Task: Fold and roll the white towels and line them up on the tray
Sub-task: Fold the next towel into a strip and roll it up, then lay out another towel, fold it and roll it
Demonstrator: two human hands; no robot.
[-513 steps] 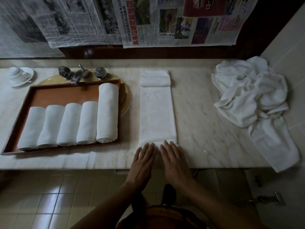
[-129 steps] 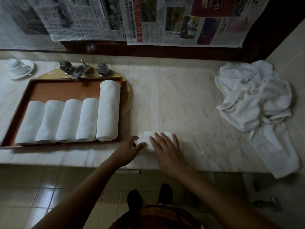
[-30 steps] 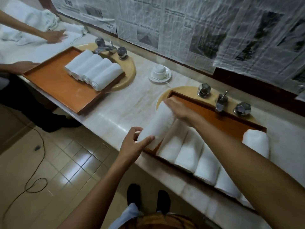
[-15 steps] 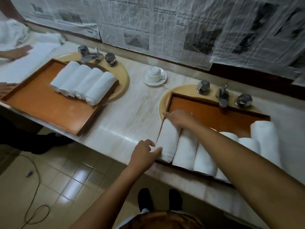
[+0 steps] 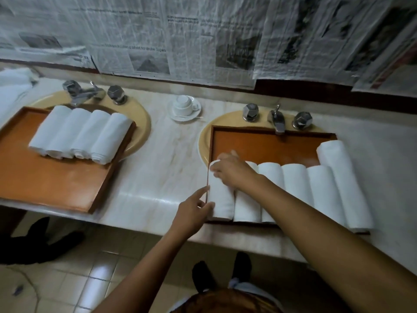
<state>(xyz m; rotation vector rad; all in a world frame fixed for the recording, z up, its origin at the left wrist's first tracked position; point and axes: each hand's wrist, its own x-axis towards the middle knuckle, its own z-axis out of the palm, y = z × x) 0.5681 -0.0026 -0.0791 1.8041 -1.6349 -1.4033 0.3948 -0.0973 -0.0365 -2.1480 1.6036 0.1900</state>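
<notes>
Right hand (image 5: 233,171): fingers (image 5: 217,171) curled over the far end of the rolled towel (image 5: 220,196). Left hand (image 5: 193,212): thumb on the near end, index straight along the tray (image 5: 259,145) rim. The roll sits hard against the tray's left rim, touching the other rolls (image 5: 293,184). Far half of the tray is bare.

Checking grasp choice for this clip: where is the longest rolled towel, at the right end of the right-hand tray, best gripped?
Probably from above, round the far end of the longest roll: it juts past the shorter rolls, so both sides are free there; nearer, a neighbour lies against it.
</notes>
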